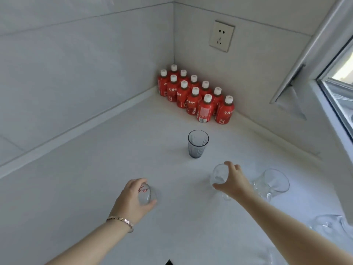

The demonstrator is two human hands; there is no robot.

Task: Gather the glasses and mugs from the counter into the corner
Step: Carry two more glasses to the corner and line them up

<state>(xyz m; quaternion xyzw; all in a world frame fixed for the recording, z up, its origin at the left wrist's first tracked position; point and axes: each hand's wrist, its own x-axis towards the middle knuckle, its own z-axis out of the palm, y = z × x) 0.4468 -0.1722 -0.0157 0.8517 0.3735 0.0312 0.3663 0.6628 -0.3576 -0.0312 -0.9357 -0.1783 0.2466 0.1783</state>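
Observation:
A smoky grey ribbed glass [197, 143] stands upright in the middle of the white counter [95, 188]. My left hand [131, 201] wraps a small clear glass with red lettering [144, 195] near the front. My right hand [232, 181] grips a clear glass [217, 175] by its side. A clear glass mug [273, 183] stands just right of that hand. Another clear glass [328, 224] shows at the right edge, partly cut off.
Several red juice bottles with white caps [194, 96] fill the far corner along the right wall. A wall socket [221, 36] sits above them. An open window frame [336, 77] juts in at the right. A low white ledge [76, 129] borders the left wall.

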